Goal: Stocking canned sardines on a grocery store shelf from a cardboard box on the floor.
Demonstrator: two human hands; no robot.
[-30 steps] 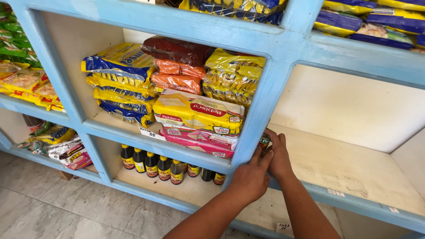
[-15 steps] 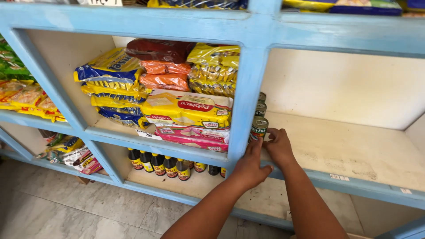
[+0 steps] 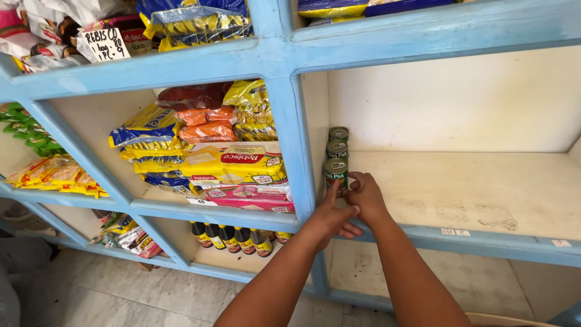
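Three small green-labelled cans stand in a row at the left end of a bare cream shelf (image 3: pixel 472 194), tight against the blue upright post (image 3: pixel 299 151). My right hand (image 3: pixel 366 197) curls its fingers around the right side of the front can (image 3: pixel 335 172). My left hand (image 3: pixel 331 217) is just below it, its index finger pointing up and touching the can's front. The second can (image 3: pixel 337 149) and third can (image 3: pixel 339 133) line up behind.
The compartment to the left holds stacked yellow, blue and orange snack packs (image 3: pixel 200 145) and a pink box (image 3: pixel 248 197). Dark sauce bottles (image 3: pixel 233 237) stand on the shelf below. More packets fill the top shelf (image 3: pixel 193 21). Tiled floor lies beneath.
My hands rose from the shelf's front edge and came onto the front can. The view has tilted up and closed in, so the row of three cans now shows.
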